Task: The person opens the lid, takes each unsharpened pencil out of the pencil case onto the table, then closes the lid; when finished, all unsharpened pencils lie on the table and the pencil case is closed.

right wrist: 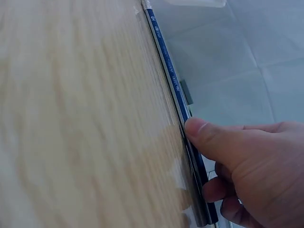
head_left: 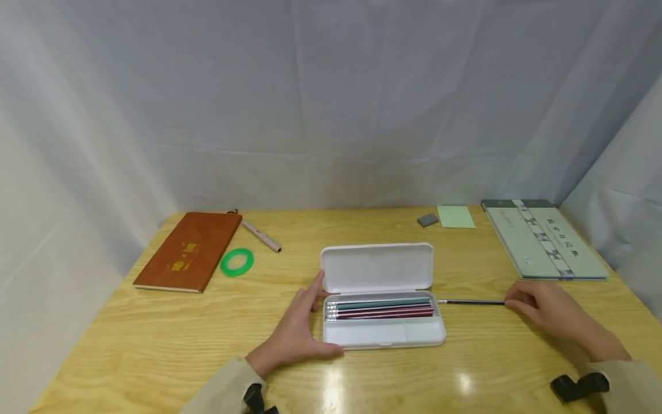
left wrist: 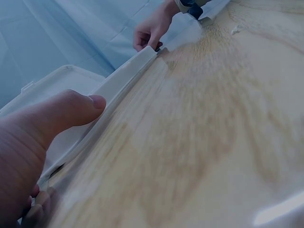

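Note:
A white pencil case (head_left: 383,322) lies open on the wooden table, lid (head_left: 376,267) up, with several pencils (head_left: 383,309) in its tray. My left hand (head_left: 300,328) holds the case's left end, thumb against the front corner and fingers at the hinge side; the left wrist view shows the thumb on the case (left wrist: 109,90). A dark blue pencil (head_left: 470,302) lies on the table just right of the case. My right hand (head_left: 548,313) pinches its far end, thumb on the pencil (right wrist: 173,80) in the right wrist view.
A brown notebook (head_left: 188,250), a green tape ring (head_left: 237,261) and a pen (head_left: 261,236) lie at the back left. A grey eraser (head_left: 427,219), a green sticky pad (head_left: 455,217) and a pale green book (head_left: 545,244) lie at the back right. White cloth walls surround the table (head_left: 155,345).

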Available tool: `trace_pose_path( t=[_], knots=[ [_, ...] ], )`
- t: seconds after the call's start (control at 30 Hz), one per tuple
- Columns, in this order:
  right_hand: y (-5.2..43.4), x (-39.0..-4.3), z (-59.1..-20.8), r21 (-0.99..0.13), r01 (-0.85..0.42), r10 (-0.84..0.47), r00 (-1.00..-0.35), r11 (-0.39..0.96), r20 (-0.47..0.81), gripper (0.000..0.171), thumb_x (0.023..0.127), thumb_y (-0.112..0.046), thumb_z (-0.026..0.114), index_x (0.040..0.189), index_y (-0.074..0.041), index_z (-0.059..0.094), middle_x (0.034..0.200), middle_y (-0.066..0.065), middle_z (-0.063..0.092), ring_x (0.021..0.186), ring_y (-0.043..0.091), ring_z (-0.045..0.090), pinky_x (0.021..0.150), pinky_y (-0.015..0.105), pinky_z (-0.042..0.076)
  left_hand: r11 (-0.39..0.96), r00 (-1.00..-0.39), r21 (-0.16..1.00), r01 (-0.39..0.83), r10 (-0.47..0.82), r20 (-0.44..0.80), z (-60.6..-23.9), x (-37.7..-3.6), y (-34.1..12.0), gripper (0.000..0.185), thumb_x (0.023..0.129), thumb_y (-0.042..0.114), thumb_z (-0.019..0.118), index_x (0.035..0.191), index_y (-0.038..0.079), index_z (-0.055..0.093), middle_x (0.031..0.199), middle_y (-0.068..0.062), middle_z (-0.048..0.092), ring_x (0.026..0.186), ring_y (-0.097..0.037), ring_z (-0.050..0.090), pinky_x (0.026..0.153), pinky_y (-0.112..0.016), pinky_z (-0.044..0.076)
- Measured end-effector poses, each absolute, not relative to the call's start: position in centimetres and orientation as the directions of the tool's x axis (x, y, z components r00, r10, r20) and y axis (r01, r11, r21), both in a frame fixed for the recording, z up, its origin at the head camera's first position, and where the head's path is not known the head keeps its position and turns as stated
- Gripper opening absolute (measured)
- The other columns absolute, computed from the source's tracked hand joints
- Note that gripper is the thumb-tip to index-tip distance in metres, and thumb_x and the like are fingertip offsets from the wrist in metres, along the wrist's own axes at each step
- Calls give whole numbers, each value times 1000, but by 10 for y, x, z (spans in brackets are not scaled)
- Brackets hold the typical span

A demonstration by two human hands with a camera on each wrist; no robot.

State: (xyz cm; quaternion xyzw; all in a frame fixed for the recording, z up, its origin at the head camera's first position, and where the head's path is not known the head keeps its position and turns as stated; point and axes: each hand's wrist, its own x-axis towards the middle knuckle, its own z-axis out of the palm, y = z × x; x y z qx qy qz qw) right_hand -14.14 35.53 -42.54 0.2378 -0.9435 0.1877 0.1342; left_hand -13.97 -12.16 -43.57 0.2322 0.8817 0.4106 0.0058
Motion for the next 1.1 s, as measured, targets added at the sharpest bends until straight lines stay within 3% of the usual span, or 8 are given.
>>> trace_pose_path(
  t=[0.23,0.43,0.73,0.9,1.1],
  knots=[
    [347,-141,-424,-315,-516,-383,-834,797,396,18,76,-8,78,87,-17,68,60,-23,42,52,-8,33,45,16,31,555,-893,728,403,412,181,-437,-139,-120,139,49,44,93,156,23,7,130,8,53,99,-10,45,90,-31,45],
    [294,-150,-417,-363,-562,-410,-812,743,416,17,77,-8,78,89,-15,68,60,-22,41,52,-8,34,46,17,34,558,-898,733,388,409,164,-437,-139,-120,140,48,42,94,156,26,7,130,9,52,100,-10,45,91,-31,45],
    [217,-165,-413,-471,-637,-574,-765,610,292,11,87,-13,70,97,-15,72,58,-18,45,52,-7,34,47,17,33,556,-886,720,415,428,180,-438,-141,-119,138,50,44,92,156,23,6,131,6,53,100,-11,45,89,-31,44],
    [195,-172,-416,-423,-653,-616,-749,628,242,12,89,-19,69,99,-16,75,57,-16,51,50,-6,34,47,16,32,561,-895,727,397,412,171,-437,-141,-120,138,49,42,93,156,26,7,131,6,53,100,-10,45,90,-32,45],
    [185,-175,-415,-356,-669,-623,-741,653,250,6,85,-15,72,89,-14,76,67,-9,65,53,-5,42,49,16,35,558,-891,720,413,412,191,-438,-140,-121,139,49,43,93,156,24,6,130,4,53,100,-11,46,88,-32,46]
  ],
)
